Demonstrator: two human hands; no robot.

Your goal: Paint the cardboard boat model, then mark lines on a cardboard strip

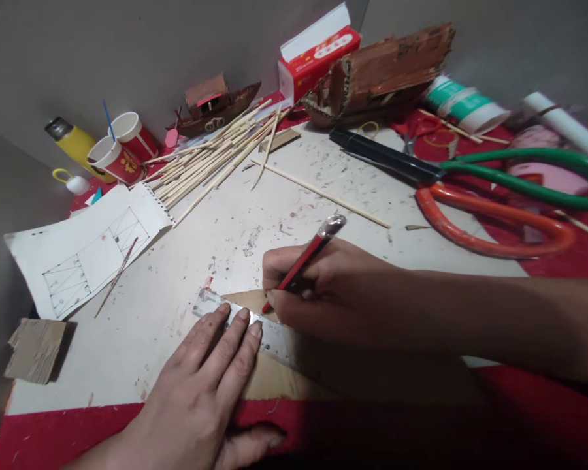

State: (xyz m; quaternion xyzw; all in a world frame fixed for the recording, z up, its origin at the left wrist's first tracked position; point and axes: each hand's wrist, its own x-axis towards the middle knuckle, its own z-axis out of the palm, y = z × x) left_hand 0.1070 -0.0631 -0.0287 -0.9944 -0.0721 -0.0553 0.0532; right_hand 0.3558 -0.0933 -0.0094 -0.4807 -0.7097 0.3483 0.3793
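My right hand (323,287) grips a red and black pencil (304,261), its tip down at the upper edge of a metal ruler (274,339). Under the ruler lies a brown piece of cardboard (264,382), partly in the shadow of my right arm. With fingers stretched out, my left hand (206,372) presses the ruler flat near its left end; the thumb rests lower, near the red cloth. The ruler's right end fades into shadow.
Thin wooden sticks (210,160) lie in a pile behind. Large scissors (436,175) with green and orange handles rest at right. A sketched paper (88,251) and a cardboard block (36,349) are at left. Behind stand a model boat (215,108), paper cups (115,160) and a brown cardboard model (382,75).
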